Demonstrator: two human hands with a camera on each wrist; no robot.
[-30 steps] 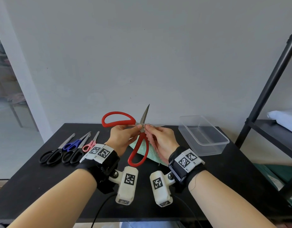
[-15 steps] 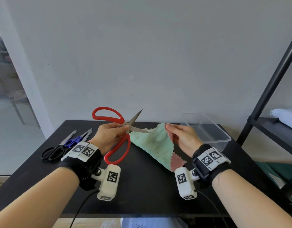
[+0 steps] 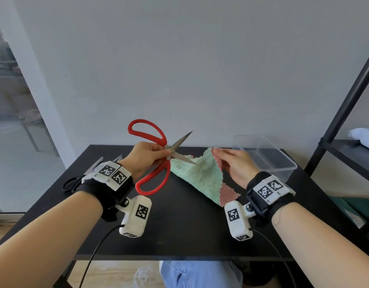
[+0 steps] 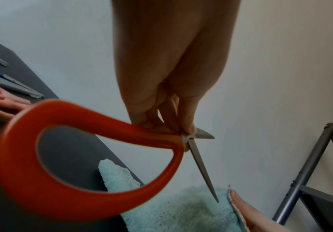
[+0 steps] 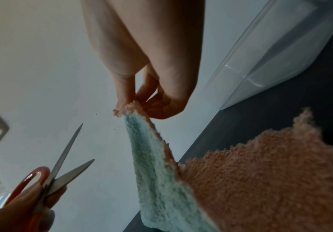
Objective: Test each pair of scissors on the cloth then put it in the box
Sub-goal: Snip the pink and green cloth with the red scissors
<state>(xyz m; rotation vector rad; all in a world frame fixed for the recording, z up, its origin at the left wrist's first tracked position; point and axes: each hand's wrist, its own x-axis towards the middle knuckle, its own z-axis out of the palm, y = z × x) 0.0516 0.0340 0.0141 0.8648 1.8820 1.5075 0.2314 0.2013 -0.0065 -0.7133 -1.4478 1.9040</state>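
Scissors with red handles are held above the desk by the left hand, whose fingers pinch them at the pivot, blades spread apart. The right hand pinches one corner of the green-and-pink cloth, lifting it while its lower part lies on the desk. A clear plastic box stands at the far right corner. More scissors lie near the left edge.

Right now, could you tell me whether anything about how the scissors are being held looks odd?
Yes. The left hand grips the red scissors at the pivot, fingers outside both handle loops, with the blades spread open. The right hand pinches the cloth up by one corner. Nothing looks spilled or damaged.
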